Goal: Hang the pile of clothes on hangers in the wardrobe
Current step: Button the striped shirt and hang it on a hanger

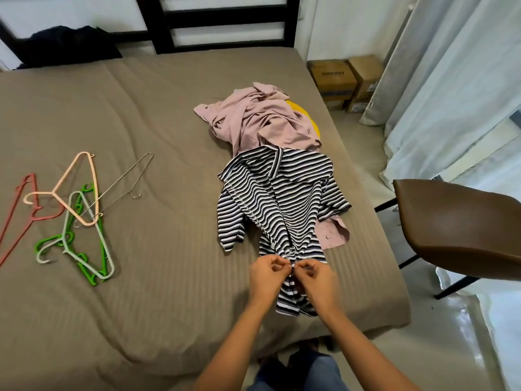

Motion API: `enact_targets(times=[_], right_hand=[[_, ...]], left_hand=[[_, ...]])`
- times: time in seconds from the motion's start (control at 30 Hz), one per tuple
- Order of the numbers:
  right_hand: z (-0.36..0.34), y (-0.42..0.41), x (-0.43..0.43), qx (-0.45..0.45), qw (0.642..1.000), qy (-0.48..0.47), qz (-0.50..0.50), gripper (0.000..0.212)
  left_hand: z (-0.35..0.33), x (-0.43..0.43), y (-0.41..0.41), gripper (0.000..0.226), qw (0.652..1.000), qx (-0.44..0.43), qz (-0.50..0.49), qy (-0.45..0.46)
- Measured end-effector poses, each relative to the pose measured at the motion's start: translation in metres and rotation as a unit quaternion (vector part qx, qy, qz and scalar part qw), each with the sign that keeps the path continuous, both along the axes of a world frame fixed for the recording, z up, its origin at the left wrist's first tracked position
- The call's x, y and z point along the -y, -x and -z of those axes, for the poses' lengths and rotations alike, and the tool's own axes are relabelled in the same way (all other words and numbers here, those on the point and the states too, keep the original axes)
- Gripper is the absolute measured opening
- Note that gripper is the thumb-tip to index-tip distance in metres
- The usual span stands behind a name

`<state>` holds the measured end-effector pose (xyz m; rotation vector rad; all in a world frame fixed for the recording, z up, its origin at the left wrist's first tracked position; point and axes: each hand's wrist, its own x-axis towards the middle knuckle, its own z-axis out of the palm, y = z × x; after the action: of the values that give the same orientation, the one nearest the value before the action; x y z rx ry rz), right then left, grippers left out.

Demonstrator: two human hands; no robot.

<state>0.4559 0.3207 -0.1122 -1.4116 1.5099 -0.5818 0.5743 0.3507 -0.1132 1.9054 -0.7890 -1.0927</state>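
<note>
Between both hands point(266, 275) point(315, 277), striped shirt point(279, 198)

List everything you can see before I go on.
striped shirt: one, navy-white, front of pile on bed
pink shirt: one, crumpled behind it
yellow garment: one, under pink shirt
hangers: five, red, peach, green, mint, bare wire; bed's left side
dark cloth: one, black, by headboard
boxes: two, brown, floor right
chair: one, brown, right
curtains: white, right
bed: one, taupe
left hand, right hand: both pinch striped shirt's near edge
</note>
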Motion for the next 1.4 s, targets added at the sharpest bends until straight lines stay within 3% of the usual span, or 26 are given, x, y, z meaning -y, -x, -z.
enact_targets(times=[0.1, 0.27, 0.4, 0.47, 0.53, 0.63, 0.73, 0.8, 0.87, 0.9, 0.93, 1.0, 1.07, 1.17, 1.23, 1.3, 1.4], right_hand=[[-0.006, -0.005, -0.008, 0.005, 0.999, 0.025, 0.034, 0.016], [-0.001, -0.005, -0.014, -0.059, 0.992, 0.108, -0.016, 0.004], [0.007, -0.004, -0.021, -0.161, 0.954, 0.241, -0.071, 0.004], [0.004, -0.006, -0.025, -0.234, 0.918, 0.31, -0.085, 0.018], [0.004, -0.006, -0.025, -0.25, 0.907, 0.33, -0.085, 0.026], [-0.001, -0.009, -0.019, -0.141, 0.962, 0.235, -0.014, 0.015], [-0.009, -0.018, -0.011, 0.039, 0.996, 0.022, 0.074, 0.013], [-0.011, -0.02, -0.001, 0.123, 0.971, -0.157, 0.13, 0.018], [-0.012, -0.014, 0.012, 0.167, 0.917, -0.345, 0.107, 0.02], [-0.01, -0.01, 0.019, 0.15, 0.913, -0.373, 0.067, 0.019], [-0.007, -0.006, 0.027, 0.098, 0.935, -0.341, 0.014, 0.016], [-0.003, -0.005, 0.044, -0.068, 0.988, -0.129, -0.059, 0.011], [-0.014, -0.015, 0.054, -0.103, 0.99, -0.027, -0.097, 0.032], [-0.019, -0.034, 0.059, -0.085, 0.98, -0.089, -0.156, 0.051], [-0.012, -0.037, 0.059, -0.093, 0.978, -0.111, -0.153, 0.04], [-0.008, -0.033, 0.056, -0.058, 0.983, -0.134, -0.115, 0.029], [-0.007, -0.023, 0.051, 0.054, 0.982, -0.169, -0.059, 0.034]], left_hand=[[0.0, 0.001, 0.004, 0.016, 0.998, -0.057, -0.029, -0.023], [0.004, -0.001, 0.012, 0.003, 0.982, -0.156, -0.099, -0.031], [0.012, -0.001, 0.016, 0.007, 0.966, -0.194, -0.164, -0.042], [0.025, -0.002, 0.018, 0.028, 0.97, -0.172, -0.161, -0.068], [0.028, -0.002, 0.019, 0.041, 0.965, -0.17, -0.183, -0.085], [0.015, 0.002, 0.023, 0.036, 0.956, -0.188, -0.218, -0.059], [0.019, -0.002, 0.022, 0.038, 0.971, -0.142, -0.184, -0.047], [0.022, -0.009, 0.018, 0.037, 0.981, -0.106, -0.16, -0.033], [0.021, -0.016, 0.013, 0.032, 0.989, -0.062, -0.132, -0.018], [0.021, -0.02, 0.011, 0.031, 0.993, -0.045, -0.111, -0.004], [0.02, -0.023, 0.009, 0.03, 0.995, -0.031, -0.091, 0.011], [0.024, -0.027, 0.006, 0.031, 0.998, -0.025, -0.057, 0.027], [0.029, -0.026, 0.005, 0.033, 0.998, -0.039, -0.037, 0.021], [0.025, -0.022, 0.008, 0.036, 0.995, -0.093, -0.042, 0.007], [0.019, -0.018, 0.008, 0.028, 0.979, -0.188, -0.077, -0.003], [0.018, -0.012, 0.005, 0.007, 0.969, -0.224, -0.099, -0.035], [0.017, 0.001, -0.002, 0.02, 0.947, -0.286, -0.133, -0.054]])
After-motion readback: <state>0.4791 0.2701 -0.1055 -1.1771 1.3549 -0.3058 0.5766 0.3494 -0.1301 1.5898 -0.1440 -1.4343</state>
